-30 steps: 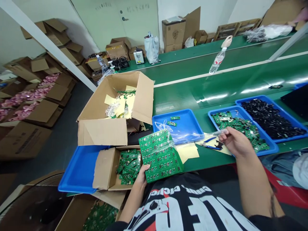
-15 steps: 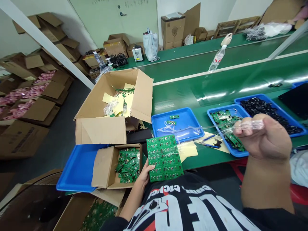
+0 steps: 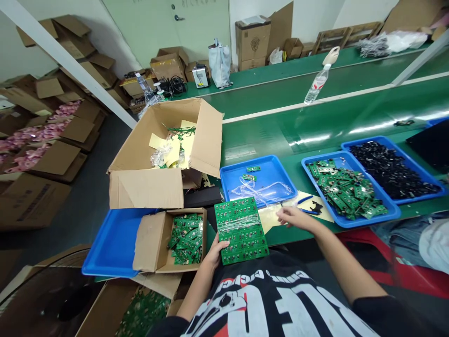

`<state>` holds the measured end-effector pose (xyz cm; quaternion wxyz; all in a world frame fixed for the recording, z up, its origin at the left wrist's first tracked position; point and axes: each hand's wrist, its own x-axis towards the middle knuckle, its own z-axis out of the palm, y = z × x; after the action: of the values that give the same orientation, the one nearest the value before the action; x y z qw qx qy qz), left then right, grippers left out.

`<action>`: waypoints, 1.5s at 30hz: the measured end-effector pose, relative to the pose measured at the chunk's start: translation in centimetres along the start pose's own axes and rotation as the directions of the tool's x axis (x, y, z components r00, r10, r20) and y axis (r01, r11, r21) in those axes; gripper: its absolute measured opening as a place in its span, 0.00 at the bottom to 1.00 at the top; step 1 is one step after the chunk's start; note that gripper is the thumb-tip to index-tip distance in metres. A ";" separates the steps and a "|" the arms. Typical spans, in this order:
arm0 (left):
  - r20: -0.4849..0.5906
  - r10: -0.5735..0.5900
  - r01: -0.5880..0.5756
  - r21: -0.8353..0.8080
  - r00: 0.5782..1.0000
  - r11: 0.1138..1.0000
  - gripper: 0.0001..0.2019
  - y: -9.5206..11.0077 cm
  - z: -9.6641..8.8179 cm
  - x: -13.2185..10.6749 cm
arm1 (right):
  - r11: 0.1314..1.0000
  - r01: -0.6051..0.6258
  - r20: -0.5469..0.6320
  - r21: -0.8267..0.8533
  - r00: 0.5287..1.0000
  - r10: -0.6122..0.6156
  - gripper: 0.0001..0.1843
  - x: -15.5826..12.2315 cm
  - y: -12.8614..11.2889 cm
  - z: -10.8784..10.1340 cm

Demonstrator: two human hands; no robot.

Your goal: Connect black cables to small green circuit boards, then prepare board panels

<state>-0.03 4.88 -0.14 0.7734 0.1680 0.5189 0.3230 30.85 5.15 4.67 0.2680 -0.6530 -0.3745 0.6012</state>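
A flat green circuit-board stack [image 3: 242, 230] is gripped by the left hand [image 3: 213, 252]. Beside a yellow paper sheet [image 3: 267, 219], the right hand [image 3: 293, 218] is seen, but its finger state cannot be told.

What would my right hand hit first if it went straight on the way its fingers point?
The right hand points left, low over the yellow paper. It would probably first meet the right edge of the wrapped circuit board stack that the left hand holds, though depth is hard to judge.
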 end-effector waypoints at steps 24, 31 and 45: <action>-0.221 0.024 -0.061 -0.161 0.975 0.985 0.27 -4.5 -1.0 -7.0 | 0.984 0.028 0.246 0.177 0.967 -0.072 0.26 0.1 5.5 10.9; -0.134 0.039 -0.052 -0.093 0.990 0.994 0.31 -2.1 1.4 -5.6 | 0.978 0.099 0.097 0.184 0.988 -0.118 0.28 -0.3 4.5 8.1; 0.088 0.009 -0.026 0.195 0.996 0.980 0.18 7.1 8.4 8.4 | 0.998 -0.039 -0.049 0.051 0.998 0.042 0.19 8.6 -3.6 1.7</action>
<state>7.44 16.37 1.70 0.7721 0.2618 0.5127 0.2693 28.54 14.05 2.28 0.2814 -0.6684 -0.3392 0.5991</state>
